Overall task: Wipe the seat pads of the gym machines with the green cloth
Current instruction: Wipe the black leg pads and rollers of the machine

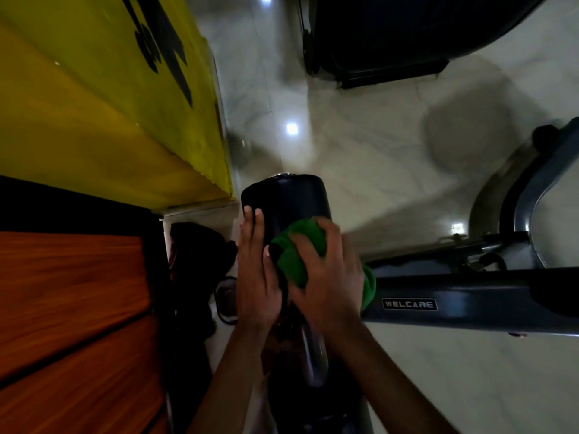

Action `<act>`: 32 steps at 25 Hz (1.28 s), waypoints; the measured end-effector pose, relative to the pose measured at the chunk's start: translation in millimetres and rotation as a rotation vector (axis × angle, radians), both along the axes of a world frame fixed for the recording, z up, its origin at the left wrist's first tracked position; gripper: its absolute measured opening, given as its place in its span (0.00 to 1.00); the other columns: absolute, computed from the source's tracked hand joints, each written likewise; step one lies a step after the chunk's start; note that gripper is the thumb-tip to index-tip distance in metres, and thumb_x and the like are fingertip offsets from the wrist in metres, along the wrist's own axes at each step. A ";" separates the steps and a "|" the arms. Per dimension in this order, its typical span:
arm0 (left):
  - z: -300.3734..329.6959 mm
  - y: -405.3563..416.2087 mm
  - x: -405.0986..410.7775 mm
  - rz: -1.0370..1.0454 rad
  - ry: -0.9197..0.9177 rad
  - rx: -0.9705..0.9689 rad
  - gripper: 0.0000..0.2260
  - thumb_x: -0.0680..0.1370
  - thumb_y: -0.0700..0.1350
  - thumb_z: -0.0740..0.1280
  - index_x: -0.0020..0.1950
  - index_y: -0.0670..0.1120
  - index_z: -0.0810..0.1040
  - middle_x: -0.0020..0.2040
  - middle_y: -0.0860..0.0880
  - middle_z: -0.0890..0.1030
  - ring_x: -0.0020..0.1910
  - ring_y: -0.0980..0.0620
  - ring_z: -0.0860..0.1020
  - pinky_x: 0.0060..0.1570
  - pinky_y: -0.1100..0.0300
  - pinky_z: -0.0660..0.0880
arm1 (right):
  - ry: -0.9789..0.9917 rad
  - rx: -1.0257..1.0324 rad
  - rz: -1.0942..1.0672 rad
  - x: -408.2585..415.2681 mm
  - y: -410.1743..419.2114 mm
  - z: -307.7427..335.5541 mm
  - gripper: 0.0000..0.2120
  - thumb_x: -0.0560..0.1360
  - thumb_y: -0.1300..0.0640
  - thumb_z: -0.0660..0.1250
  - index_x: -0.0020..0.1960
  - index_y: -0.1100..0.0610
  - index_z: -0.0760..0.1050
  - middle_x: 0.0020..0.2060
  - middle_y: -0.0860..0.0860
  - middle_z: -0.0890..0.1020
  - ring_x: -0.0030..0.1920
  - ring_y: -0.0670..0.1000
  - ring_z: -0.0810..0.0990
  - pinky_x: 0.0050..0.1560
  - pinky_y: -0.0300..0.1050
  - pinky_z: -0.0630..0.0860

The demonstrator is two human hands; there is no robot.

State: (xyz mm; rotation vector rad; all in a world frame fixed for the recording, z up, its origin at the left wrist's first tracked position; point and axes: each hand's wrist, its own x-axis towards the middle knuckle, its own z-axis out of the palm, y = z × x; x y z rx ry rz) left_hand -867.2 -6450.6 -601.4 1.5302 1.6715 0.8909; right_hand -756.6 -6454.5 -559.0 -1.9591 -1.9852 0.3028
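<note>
Pad [286, 198]: dark and upright, standing beside the grey machine frame [488, 300].
Left hand [255, 270]: straight fingers flat against the pad's side, bracing it.
Right hand [326, 274]: bunches the green cloth [297, 249] against the pad.
Advice: keep the brace firm; work the cloth around every face.

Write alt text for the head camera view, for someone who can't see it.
The right hand presses a green cloth against a black seat pad, while the left hand rests flat on the pad's side. A grey machine frame labelled WELCARE crosses a pale glossy floor.
</note>
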 end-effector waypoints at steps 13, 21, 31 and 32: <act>12.9 6.9 6.6 0.022 -0.052 0.053 0.26 0.83 0.55 0.47 0.76 0.42 0.59 0.78 0.48 0.56 0.77 0.52 0.53 0.75 0.57 0.53 | 0.152 -0.099 0.011 20.1 -62.3 0.1 0.31 0.59 0.47 0.71 0.61 0.45 0.69 0.63 0.53 0.67 0.56 0.54 0.71 0.37 0.50 0.81; 2.0 20.6 13.4 -0.130 0.202 0.051 0.24 0.82 0.50 0.48 0.77 0.44 0.54 0.78 0.49 0.52 0.78 0.51 0.47 0.75 0.48 0.45 | 0.397 0.011 -0.147 48.7 -80.8 9.0 0.22 0.65 0.50 0.66 0.59 0.46 0.73 0.61 0.51 0.71 0.58 0.55 0.77 0.51 0.45 0.78; -14.3 6.1 -16.1 0.006 -0.119 0.022 0.21 0.83 0.49 0.49 0.76 0.47 0.54 0.78 0.49 0.56 0.77 0.52 0.54 0.74 0.53 0.55 | -0.061 -0.001 0.011 -6.3 47.7 3.1 0.22 0.65 0.45 0.63 0.57 0.51 0.74 0.60 0.58 0.71 0.48 0.60 0.75 0.40 0.49 0.74; -14.8 5.8 -16.3 0.006 -0.129 0.026 0.21 0.83 0.48 0.49 0.76 0.49 0.54 0.77 0.49 0.56 0.77 0.52 0.54 0.75 0.52 0.55 | -0.078 -0.017 0.021 -7.4 71.3 6.2 0.21 0.66 0.46 0.65 0.58 0.51 0.74 0.60 0.59 0.72 0.49 0.61 0.74 0.40 0.48 0.72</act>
